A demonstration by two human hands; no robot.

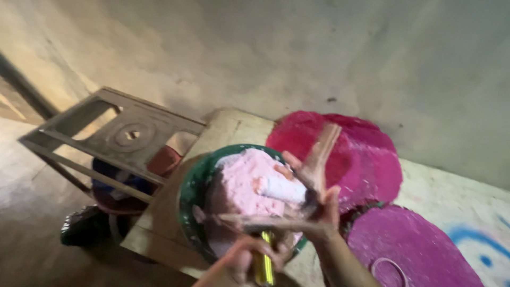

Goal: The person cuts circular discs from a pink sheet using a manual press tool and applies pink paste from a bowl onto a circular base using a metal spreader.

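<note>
A green bowl full of pale pink paste stands on a light wooden board. Over the bowl, my right hand, smeared with paste, grips wooden sticks; one points up and one lies across the bowl. A white, paste-coated lump rests in front of the fingers. My left hand is at the bowl's near rim, closed around a shiny yellow handle. What the handle belongs to is hidden.
Two round magenta sheets lie on the surface to the right, the nearer one with a thin ring on it. At left stands a brown wooden frame over a red basin and a black bag. A plaster wall is behind.
</note>
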